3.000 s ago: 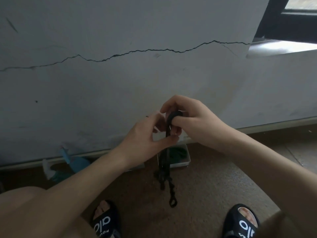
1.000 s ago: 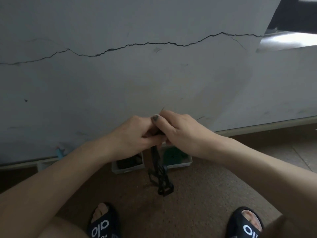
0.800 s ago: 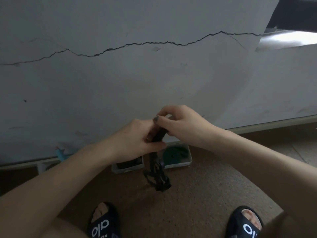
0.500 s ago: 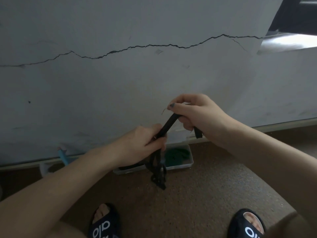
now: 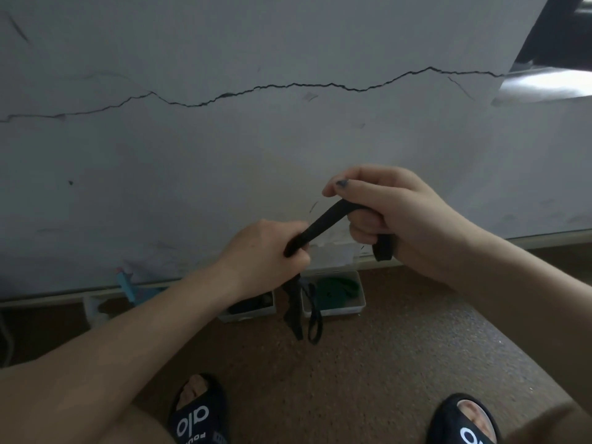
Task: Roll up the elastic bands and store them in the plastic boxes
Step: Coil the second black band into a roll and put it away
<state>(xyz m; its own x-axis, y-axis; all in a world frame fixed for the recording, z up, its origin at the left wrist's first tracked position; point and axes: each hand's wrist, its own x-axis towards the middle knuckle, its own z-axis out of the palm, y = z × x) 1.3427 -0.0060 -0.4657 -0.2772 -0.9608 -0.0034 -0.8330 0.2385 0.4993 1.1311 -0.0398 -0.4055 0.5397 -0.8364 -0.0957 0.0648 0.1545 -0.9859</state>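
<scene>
A grey wall [image 5: 288, 149] fills the upper frame, with a jagged crack [image 5: 288, 86] running from 9 o'clock toward 2 o'clock; a dark window frame [image 5: 563, 27] is cut off at the 1 o'clock corner. Below lies a brown speckled floor [image 5: 384, 363]. Both forearms reach in from the lower corners. Two black slides sit at the bottom edge, the left slide [image 5: 195, 415] at 7 o'clock, the right slide [image 5: 464, 424] at 5 o'clock, both cropped.

At the foot of the wall two plastic boxes sit side by side: the right box [image 5: 355, 307] holds something green, the left box [image 5: 253, 310] something dark, half hidden behind the left wrist. A blue object [image 5: 126, 283] at 8 o'clock is too blurred to name.

The left hand [image 5: 269, 251] is fisted around the black elastic band [image 5: 323, 221], which runs up toward 1 o'clock into the right hand [image 5: 394, 213], where thumb and curled fingers clamp it. A short end [image 5: 382, 248] sticks out below the right fist. The rest of the band dangles under the left hand in front of the boxes; its twisted loops are hard to separate
</scene>
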